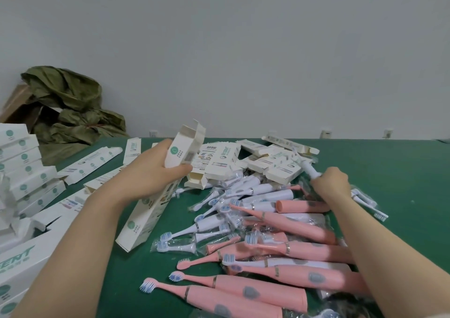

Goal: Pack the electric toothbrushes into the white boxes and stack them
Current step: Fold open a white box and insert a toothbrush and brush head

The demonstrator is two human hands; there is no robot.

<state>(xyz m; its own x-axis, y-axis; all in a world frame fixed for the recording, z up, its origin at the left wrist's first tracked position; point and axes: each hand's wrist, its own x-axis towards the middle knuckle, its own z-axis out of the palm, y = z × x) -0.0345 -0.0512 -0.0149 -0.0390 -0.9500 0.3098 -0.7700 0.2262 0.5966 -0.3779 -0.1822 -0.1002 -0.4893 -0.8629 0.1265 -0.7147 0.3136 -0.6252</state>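
Head view: left hand (155, 171) is gripping a white box (181, 147), open end up, probably ready for loading; right hand (332, 184) is clasping a white toothbrush (307, 168) at two o'clock; packed boxes (24, 171) are lying stacked on the surface (389, 171) at nine o'clock.

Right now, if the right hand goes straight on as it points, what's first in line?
Most likely the heap of white boxes just past the right hand; the white toothbrush it holds points into them. Depth unclear.
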